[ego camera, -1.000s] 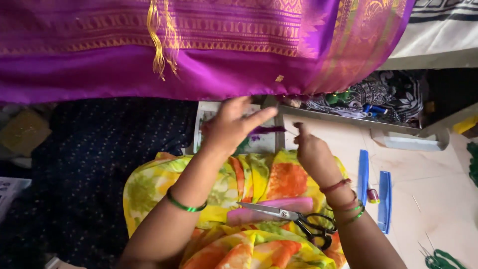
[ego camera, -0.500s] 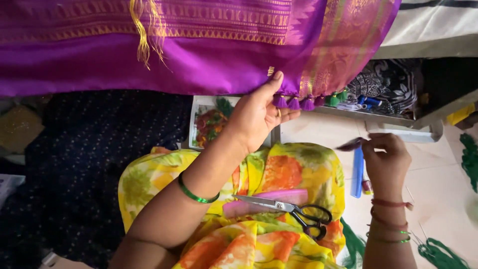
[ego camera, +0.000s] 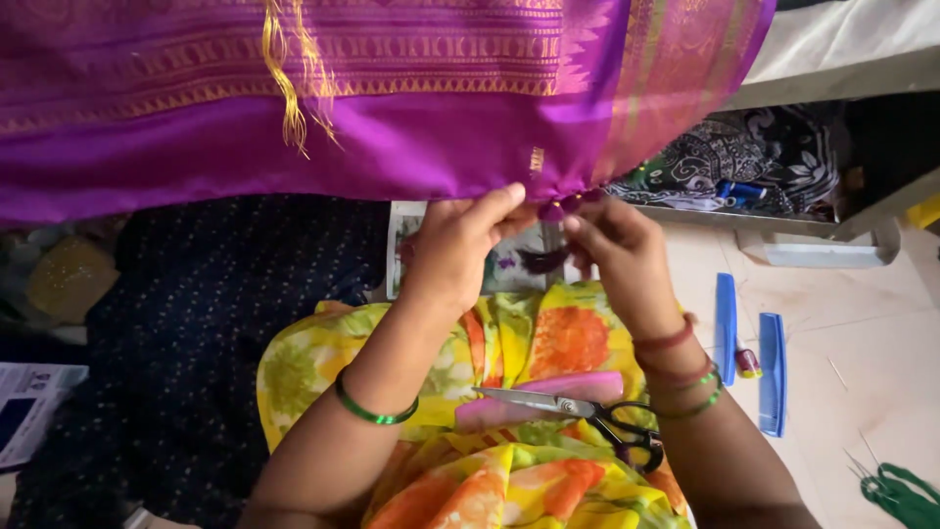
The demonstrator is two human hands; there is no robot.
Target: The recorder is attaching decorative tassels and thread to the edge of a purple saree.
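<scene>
A purple silk cloth (ego camera: 392, 118) with gold woven bands hangs across the top of the view. A loose gold tassel (ego camera: 289, 78) dangles from it. My left hand (ego camera: 455, 250) pinches the cloth's lower edge next to small purple tassels (ego camera: 558, 208). My right hand (ego camera: 622, 250) meets it there, fingers closed on dark purple thread (ego camera: 543, 260) at the same edge. On my lap, over the yellow and orange floral garment (ego camera: 509, 392), lie black-handled scissors (ego camera: 578, 411) on a pink flat piece (ego camera: 548, 392).
Two blue combs (ego camera: 727, 328) (ego camera: 772, 372) and a small thread spool (ego camera: 748, 362) lie on the pale floor at right. Green thread (ego camera: 901, 495) sits bottom right. Dark dotted fabric (ego camera: 166, 333) covers the left. Patterned cloths (ego camera: 744, 171) fill a shelf at right.
My right hand has come back from the floor by the combs up to the cloth's edge beside my left hand. The cloth sits slightly lower in view.
</scene>
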